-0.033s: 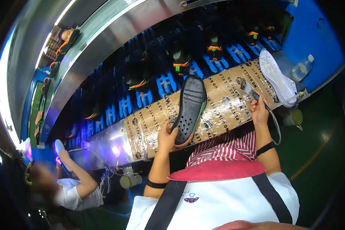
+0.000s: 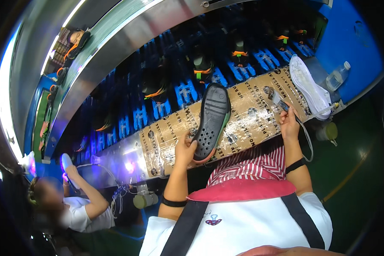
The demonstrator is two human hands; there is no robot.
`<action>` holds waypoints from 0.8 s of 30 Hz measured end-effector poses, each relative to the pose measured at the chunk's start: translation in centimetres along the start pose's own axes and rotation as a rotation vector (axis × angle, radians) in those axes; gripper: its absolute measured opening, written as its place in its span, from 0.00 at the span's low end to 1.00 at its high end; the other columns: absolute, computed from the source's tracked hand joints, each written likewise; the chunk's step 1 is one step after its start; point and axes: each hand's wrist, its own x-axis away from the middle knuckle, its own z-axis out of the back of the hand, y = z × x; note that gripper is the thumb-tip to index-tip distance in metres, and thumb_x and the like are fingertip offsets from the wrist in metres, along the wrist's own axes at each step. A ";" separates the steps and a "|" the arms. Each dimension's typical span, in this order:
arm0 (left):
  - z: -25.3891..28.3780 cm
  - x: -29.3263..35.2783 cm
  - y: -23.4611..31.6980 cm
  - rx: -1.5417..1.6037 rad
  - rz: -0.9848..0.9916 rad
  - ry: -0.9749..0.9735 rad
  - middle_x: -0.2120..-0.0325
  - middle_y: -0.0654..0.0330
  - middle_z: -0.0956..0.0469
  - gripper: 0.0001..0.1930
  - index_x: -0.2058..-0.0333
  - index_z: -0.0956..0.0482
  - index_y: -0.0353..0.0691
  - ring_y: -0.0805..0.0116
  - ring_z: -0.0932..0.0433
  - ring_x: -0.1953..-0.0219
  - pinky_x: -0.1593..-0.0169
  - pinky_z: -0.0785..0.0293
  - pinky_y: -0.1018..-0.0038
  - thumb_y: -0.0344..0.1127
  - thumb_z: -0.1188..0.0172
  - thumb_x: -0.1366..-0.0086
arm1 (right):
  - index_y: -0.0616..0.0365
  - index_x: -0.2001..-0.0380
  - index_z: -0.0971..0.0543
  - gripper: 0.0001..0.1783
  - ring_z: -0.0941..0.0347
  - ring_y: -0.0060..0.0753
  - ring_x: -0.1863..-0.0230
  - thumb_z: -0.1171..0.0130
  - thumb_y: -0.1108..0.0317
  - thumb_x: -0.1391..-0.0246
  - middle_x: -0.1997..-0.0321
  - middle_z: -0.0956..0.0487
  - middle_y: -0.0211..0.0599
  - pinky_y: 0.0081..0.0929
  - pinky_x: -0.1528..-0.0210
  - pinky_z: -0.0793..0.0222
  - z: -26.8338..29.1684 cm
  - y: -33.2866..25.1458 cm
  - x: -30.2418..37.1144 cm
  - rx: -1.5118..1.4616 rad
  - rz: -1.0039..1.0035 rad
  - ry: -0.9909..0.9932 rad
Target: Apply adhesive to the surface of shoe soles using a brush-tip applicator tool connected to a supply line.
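Note:
A black shoe sole (image 2: 212, 119), with a perforated heel part and a green and reddish edge, slants over the cardboard-covered bench. At its near end, my left hand (image 2: 185, 149) is closed on the sole's left side, thumb on the face. Farther right, my right hand (image 2: 289, 124) grips a flat brush (image 2: 280, 101) by its handle, bristles pointing away from me over the cardboard. A thin pale tube (image 2: 310, 143) curves down from the handle. The brush and the sole are apart.
Taped brown cardboard (image 2: 251, 109) covers the bench. To the right are a white shoe sole (image 2: 309, 87) and a clear bottle (image 2: 338, 77). Beyond, blue holders (image 2: 185, 93) and dark shoes with orange trim (image 2: 202, 66) stand in a row. At left, a co-worker's arm (image 2: 89, 192) reaches the bench.

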 end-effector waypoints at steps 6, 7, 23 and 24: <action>0.8 -2.6 -0.3 -0.363 0.059 -0.263 0.81 0.56 0.23 0.17 0.62 0.24 0.31 0.69 0.25 0.77 0.71 0.30 0.73 0.39 0.41 0.47 | 0.64 0.54 0.31 0.19 0.36 0.18 0.77 0.50 0.61 0.43 0.76 0.28 0.32 0.14 0.79 0.42 -0.9 -0.9 1.3 -0.058 -0.081 0.032; 0.2 -2.6 0.3 -0.441 0.066 -0.333 0.80 0.56 0.23 0.17 0.65 0.23 0.31 0.69 0.24 0.77 0.71 0.30 0.72 0.41 0.41 0.46 | 0.64 0.54 0.31 0.19 0.36 0.18 0.77 0.50 0.61 0.43 0.76 0.28 0.32 0.14 0.79 0.42 -0.7 -1.0 1.7 -0.059 -0.084 0.032; -7.4 2.9 5.4 1.541 0.459 -0.547 0.55 0.38 0.32 0.31 0.48 0.37 0.33 0.45 0.29 0.55 0.57 0.29 0.54 0.52 0.69 0.38 | 0.66 0.56 0.30 0.17 0.32 0.18 0.79 0.44 0.71 0.50 0.76 0.25 0.35 0.11 0.79 0.40 -2.2 -3.3 5.7 0.144 -0.119 -0.046; -7.8 3.3 4.9 1.603 0.483 -0.564 0.54 0.38 0.33 0.31 0.47 0.38 0.33 0.45 0.30 0.54 0.55 0.29 0.54 0.52 0.69 0.39 | 0.66 0.56 0.30 0.17 0.32 0.18 0.79 0.44 0.71 0.50 0.76 0.25 0.35 0.11 0.79 0.40 -2.3 -3.3 6.0 0.143 -0.112 -0.048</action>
